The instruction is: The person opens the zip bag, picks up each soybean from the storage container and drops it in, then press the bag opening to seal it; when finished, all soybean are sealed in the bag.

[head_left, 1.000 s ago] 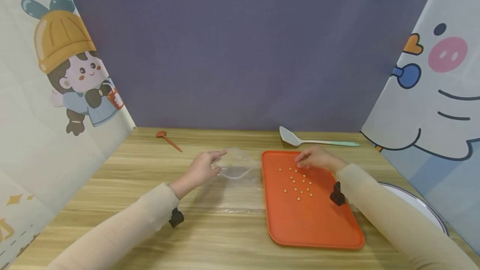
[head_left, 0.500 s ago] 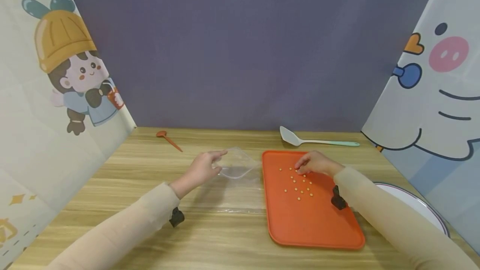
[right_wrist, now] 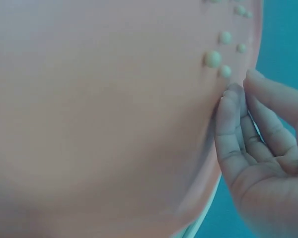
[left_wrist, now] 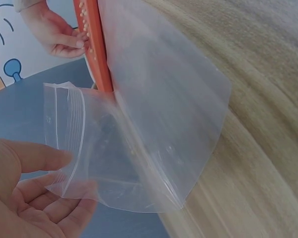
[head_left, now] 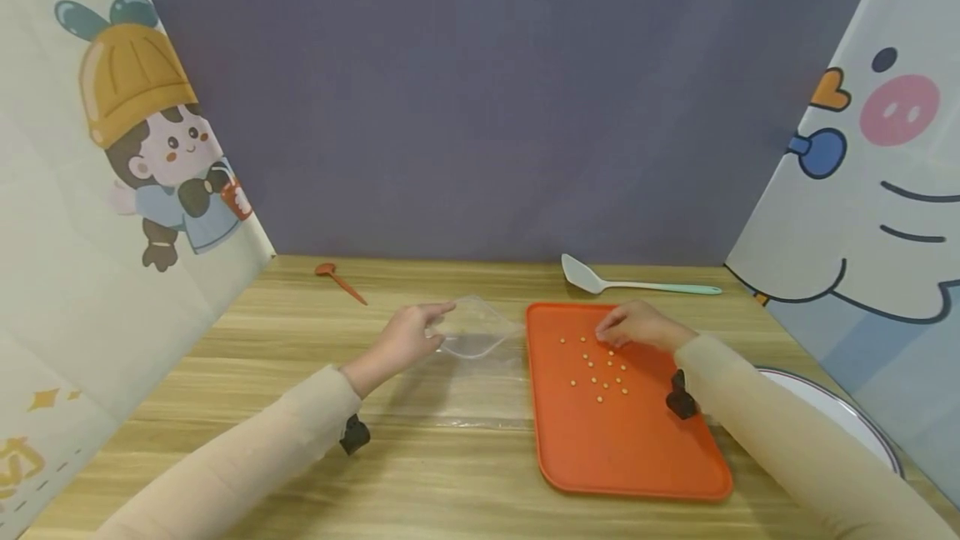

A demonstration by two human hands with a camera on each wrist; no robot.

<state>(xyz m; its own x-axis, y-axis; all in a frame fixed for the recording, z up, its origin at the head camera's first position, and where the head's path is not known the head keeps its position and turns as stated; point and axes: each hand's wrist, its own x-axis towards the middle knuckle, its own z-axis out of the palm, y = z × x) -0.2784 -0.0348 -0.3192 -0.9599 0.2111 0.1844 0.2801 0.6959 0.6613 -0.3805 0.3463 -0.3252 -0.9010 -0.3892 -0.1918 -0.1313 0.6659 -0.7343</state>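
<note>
My left hand [head_left: 397, 338] pinches the rim of a clear zip bag [head_left: 472, 346] between thumb and fingers, and the bag's mouth is spread apart. In the left wrist view the zip strip [left_wrist: 75, 119] runs past the fingertips. The rest of the bag lies flat on the table. Over the far part of an orange tray [head_left: 630, 448], my right hand [head_left: 641, 326] has thumb and fingertips drawn together in a pinch on a soybean, which the fingers hide. Several small, round, pale yellow soybeans [head_left: 593, 380] lie scattered on the tray just in front of it.
A small red-brown spoon [head_left: 341, 282] lies at the back left of the wooden table [head_left: 300, 473]. Behind the tray lies a white spatula [head_left: 581, 275] with a pale green handle end. A white dark-rimmed plate [head_left: 832, 411] sits at the right, partly under the right sleeve.
My right fingers dipped to a soybean near the tray's far end and drew together. That soybean no longer shows on the tray. My left hand keeps its hold on the bag.
</note>
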